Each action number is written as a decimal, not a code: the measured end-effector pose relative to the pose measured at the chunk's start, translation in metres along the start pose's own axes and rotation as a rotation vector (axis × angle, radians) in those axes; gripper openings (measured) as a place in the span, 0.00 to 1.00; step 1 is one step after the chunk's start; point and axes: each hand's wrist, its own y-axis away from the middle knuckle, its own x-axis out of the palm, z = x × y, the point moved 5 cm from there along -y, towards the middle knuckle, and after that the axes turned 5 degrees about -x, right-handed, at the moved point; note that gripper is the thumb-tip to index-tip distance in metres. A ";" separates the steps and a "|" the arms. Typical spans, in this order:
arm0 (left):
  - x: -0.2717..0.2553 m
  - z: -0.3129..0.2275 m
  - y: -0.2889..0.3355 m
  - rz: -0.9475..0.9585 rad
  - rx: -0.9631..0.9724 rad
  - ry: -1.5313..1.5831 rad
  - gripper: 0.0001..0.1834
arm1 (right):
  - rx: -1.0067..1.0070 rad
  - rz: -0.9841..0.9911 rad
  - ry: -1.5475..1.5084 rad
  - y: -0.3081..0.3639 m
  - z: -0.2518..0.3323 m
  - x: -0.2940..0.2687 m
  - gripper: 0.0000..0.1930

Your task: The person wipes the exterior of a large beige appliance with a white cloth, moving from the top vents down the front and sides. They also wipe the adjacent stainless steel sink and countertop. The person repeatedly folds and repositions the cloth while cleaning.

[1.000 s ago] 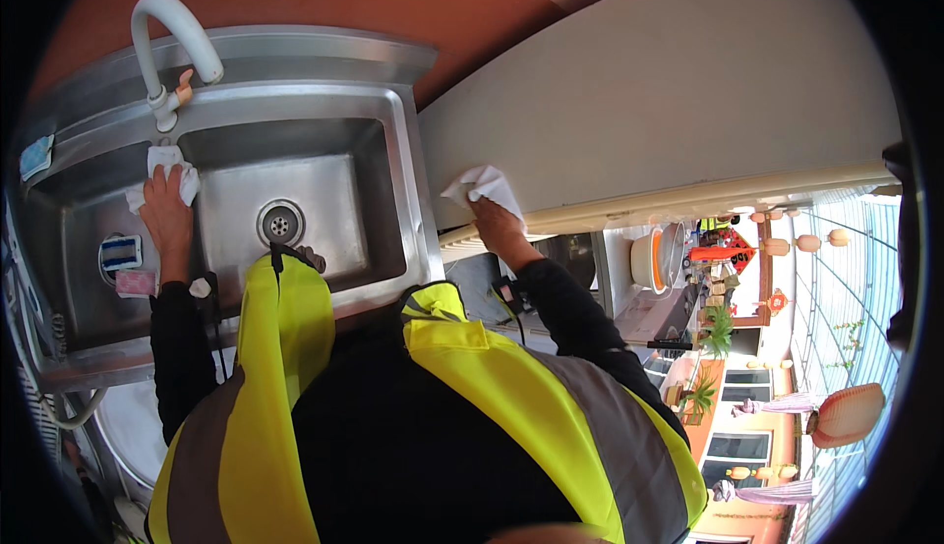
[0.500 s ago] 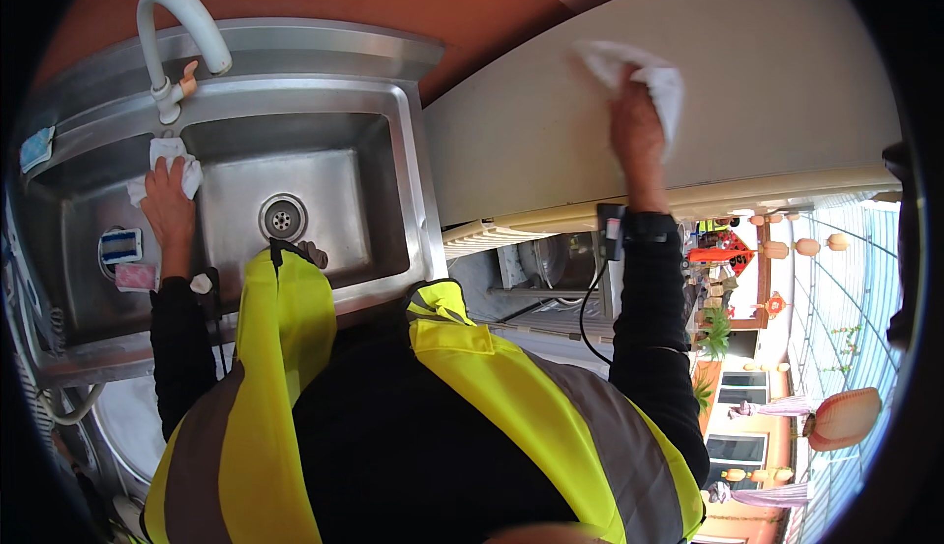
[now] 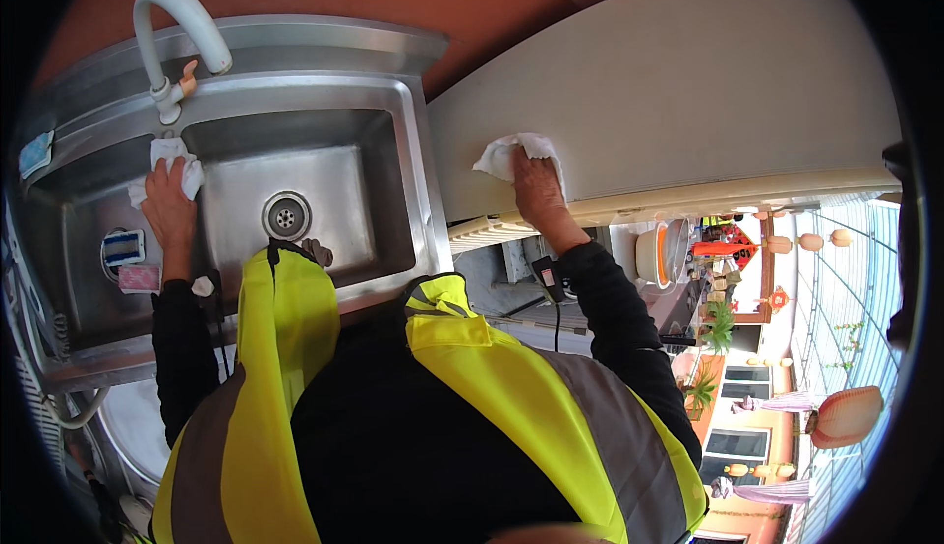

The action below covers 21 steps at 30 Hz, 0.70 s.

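My right hand (image 3: 538,193) presses a crumpled white cloth (image 3: 497,159) against the flat beige top (image 3: 688,82) to the right of the sink, near its front edge. The fingers are bent over the cloth, and part of it sticks out on both sides. On the divider between the two basins of the stainless steel sink (image 3: 425,212), my left hand (image 3: 169,208) grips a second white cloth (image 3: 173,150). Its fingers curl over that cloth, just below the foot of the white faucet (image 3: 187,23).
In the left basin lie a blue-and-white scrubber (image 3: 123,246) and a pink sponge (image 3: 140,279). A light blue packet (image 3: 36,154) rests on the sink's left rim. The right basin has a round drain (image 3: 286,216). A dark device (image 3: 547,277) on a cord hangs by my right wrist.
My right hand has swept left and nearer across the beige top, carrying its cloth from the middle to the left front part. My left hand has stayed on its cloth.
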 end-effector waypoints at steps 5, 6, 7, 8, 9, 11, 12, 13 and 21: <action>-0.005 -0.004 -0.001 -0.010 -0.001 -0.018 0.29 | 0.193 -0.096 -0.014 -0.016 -0.044 -0.057 0.29; -0.006 -0.005 -0.001 -0.009 0.008 -0.015 0.29 | 0.125 -0.187 0.090 -0.015 -0.038 -0.063 0.29; -0.006 -0.006 -0.002 -0.007 0.018 -0.011 0.29 | 0.065 -0.319 0.205 -0.011 -0.030 -0.068 0.29; -0.007 -0.006 -0.002 0.004 0.024 -0.022 0.29 | 0.114 -0.205 0.080 -0.007 -0.025 -0.055 0.29; -0.007 -0.006 -0.002 0.010 0.025 -0.031 0.29 | 0.025 -0.161 0.308 -0.001 -0.008 -0.044 0.29; -0.007 -0.006 -0.002 0.010 0.020 -0.040 0.30 | -0.026 0.000 0.480 0.011 0.000 -0.026 0.29; -0.006 -0.006 -0.001 0.001 0.016 -0.041 0.30 | -0.018 0.074 0.421 0.014 -0.002 -0.019 0.29; -0.006 -0.006 -0.001 -0.005 0.017 -0.043 0.30 | -0.029 0.137 0.388 0.015 -0.005 -0.014 0.29; -0.001 -0.004 -0.001 -0.016 0.027 -0.024 0.30 | 0.031 0.091 0.328 -0.002 -0.020 -0.020 0.27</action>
